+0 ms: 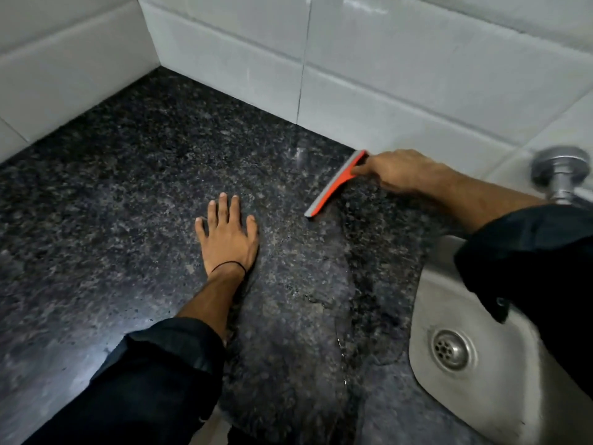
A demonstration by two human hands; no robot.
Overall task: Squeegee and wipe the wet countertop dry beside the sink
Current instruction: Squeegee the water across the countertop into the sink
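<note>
My right hand (402,170) grips the handle of an orange squeegee (337,184) with a grey blade, held against the dark speckled granite countertop (134,187) near the back wall. The blade runs diagonally from the wall toward the middle of the counter. My left hand (227,234) lies flat on the counter with fingers spread, holding nothing, a short way left of the blade's near end. A film of water with a visible edge (340,316) covers the stone between the squeegee and the steel sink (426,284) at the right.
White tiled walls (401,69) meet at a corner at the back left. A chrome tap fitting (560,170) sticks out of the wall above the sink. The sink drain (451,350) is at the lower right. Dark sleeves cover both forearms.
</note>
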